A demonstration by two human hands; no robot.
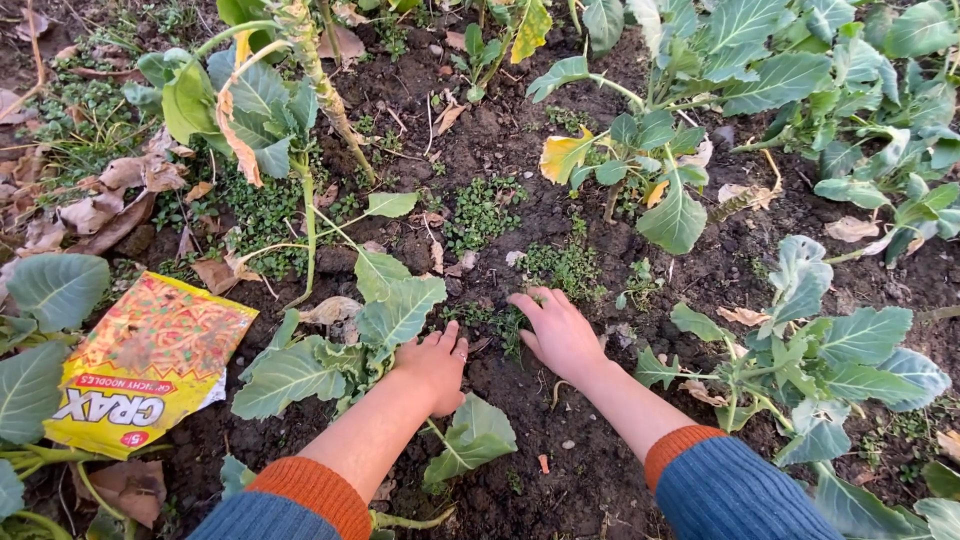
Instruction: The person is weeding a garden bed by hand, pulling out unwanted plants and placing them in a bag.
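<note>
Here, 2 hands, left hand [435,365] and right hand [560,333], lie spread on dark soil [500,150] among leafy plants [400,310].

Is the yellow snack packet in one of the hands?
No, the yellow snack packet lies on the soil far to the left, while the left hand and right hand press on the dirt among small weeds.

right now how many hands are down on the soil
2: the left hand rests on the soil beside a leafy plant; the right hand is palm down by small weeds. No others show.
</note>
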